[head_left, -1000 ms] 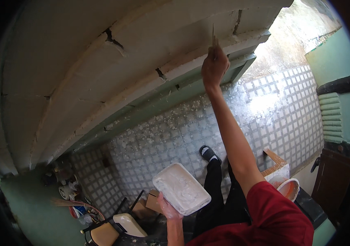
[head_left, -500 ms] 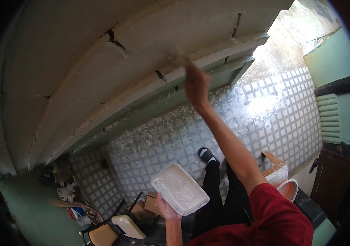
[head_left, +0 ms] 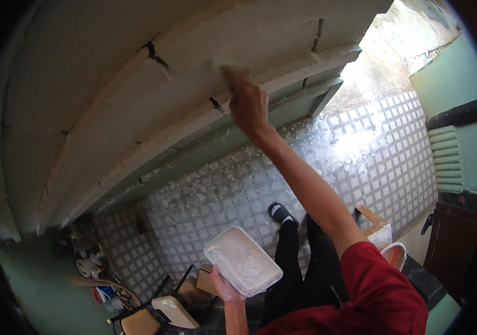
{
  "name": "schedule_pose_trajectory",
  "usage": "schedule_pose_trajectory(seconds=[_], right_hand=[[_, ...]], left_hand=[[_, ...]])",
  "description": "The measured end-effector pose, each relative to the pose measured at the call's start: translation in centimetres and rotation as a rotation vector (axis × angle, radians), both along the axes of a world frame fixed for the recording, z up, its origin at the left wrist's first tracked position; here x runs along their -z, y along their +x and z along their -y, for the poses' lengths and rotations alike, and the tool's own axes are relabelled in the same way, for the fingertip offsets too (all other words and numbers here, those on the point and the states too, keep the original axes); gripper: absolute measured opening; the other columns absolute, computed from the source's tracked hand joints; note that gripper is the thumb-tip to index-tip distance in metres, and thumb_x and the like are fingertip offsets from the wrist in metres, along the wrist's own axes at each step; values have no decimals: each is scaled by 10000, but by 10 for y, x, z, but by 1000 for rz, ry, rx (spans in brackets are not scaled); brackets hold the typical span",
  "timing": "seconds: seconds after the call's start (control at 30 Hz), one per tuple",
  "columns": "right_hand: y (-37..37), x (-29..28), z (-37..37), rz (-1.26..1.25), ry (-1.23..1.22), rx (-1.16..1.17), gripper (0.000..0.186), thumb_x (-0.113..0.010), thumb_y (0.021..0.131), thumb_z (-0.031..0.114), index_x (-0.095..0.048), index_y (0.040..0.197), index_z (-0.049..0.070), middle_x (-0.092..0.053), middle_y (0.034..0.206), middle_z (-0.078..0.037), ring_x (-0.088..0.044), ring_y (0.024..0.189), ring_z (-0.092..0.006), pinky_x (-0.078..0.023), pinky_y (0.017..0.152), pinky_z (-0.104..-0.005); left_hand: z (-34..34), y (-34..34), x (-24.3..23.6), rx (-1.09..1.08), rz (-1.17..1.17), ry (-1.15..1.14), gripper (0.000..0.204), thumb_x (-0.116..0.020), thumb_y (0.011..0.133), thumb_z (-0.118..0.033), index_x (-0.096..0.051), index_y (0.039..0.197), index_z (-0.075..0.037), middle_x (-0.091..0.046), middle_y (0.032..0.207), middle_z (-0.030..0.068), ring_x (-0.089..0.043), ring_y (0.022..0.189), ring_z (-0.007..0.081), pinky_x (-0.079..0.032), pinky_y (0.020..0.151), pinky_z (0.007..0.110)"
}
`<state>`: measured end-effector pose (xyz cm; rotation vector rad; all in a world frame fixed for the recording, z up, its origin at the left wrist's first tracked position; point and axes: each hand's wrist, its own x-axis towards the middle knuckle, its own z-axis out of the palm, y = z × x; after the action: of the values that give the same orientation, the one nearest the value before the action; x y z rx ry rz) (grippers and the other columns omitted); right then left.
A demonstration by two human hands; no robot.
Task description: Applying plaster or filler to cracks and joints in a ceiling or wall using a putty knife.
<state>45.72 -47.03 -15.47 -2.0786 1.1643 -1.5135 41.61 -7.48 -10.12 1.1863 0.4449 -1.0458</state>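
My left hand point(head_left: 226, 287) grips the lower left side of a white rectangular tray point(head_left: 209, 249), tilted in the picture. Thick white paste point(head_left: 242, 257) fills the tray, and pale smears show on the fingers. Stretched forward and up, my right hand point(head_left: 247, 104) is closed on what looks like a putty knife point(head_left: 223, 67); its blade is blurred, at the pale stepped surface point(head_left: 194, 84). I cannot tell whether the blade touches it. Dark gaps break this surface, one crack point(head_left: 156, 54) left of the blade and a smaller hole point(head_left: 215, 104) below it.
White spots litter the tiled floor point(head_left: 238, 187) under the stepped surface. An orange-lined bucket point(head_left: 396, 255) stands by my right side, beside a box-like block point(head_left: 377, 228). Chairs point(head_left: 174, 311), cardboard boxes point(head_left: 208, 280) and mixed clutter point(head_left: 104, 290) crowd the lower left.
My right hand has moved left along the pale surface with the tool. The tray in my left hand has shifted only slightly.
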Motion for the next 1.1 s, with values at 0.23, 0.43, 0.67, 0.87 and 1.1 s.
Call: schedule_pose_trajectory(seconds=[0.23, 0.43, 0.67, 0.87, 1.1], right_hand=[[-79, -6, 59, 76, -2, 354, 310, -503, 841, 1, -687, 1063, 115, -647, 706, -186, -653, 631, -333, -475, 545, -433], [-66, -16, 83, 63, 112, 408, 181, -512, 822, 36, -688, 858, 57, -641, 770, -232, -634, 700, -429, -461, 631, -502], [10, 5, -9, 83, 35, 25, 449, -526, 794, -23, -664, 1175, 172, -672, 888, -184, -658, 743, -391, -531, 682, -452], [-67, -7, -17, 332, 664, -274, 288, -599, 863, 64, -653, 1143, 20, -706, 893, -150, -695, 681, -243, -546, 619, -323], [-184, -94, -73, 776, 1241, -399, 122, -653, 810, 80, -659, 874, -23, -666, 785, -71, -651, 633, -144, -517, 549, -262]], left_hand=[[-7, 0, 3, -7, 13, -38, 669, -404, 917, -484, -378, 1422, -46, -477, 1396, 141, -508, 1236, 332, -421, 1038, 440], [-14, -1, 3, 26, 36, -10, 668, -390, 930, -489, -372, 1425, -40, -468, 1406, 146, -505, 1243, 332, -418, 1042, 441], [-4, -9, -4, 5, 27, -60, 705, -432, 910, -475, -348, 1427, -2, -459, 1414, 172, -493, 1257, 338, -395, 1062, 432], [10, -21, -20, -37, 25, -74, 654, -385, 944, -467, -354, 1434, -34, -469, 1408, 146, -509, 1245, 329, -413, 1056, 436], [53, -44, -66, -11, 40, -162, 633, -384, 956, -461, -376, 1417, -27, -494, 1388, 145, -522, 1240, 313, -416, 1063, 426]])
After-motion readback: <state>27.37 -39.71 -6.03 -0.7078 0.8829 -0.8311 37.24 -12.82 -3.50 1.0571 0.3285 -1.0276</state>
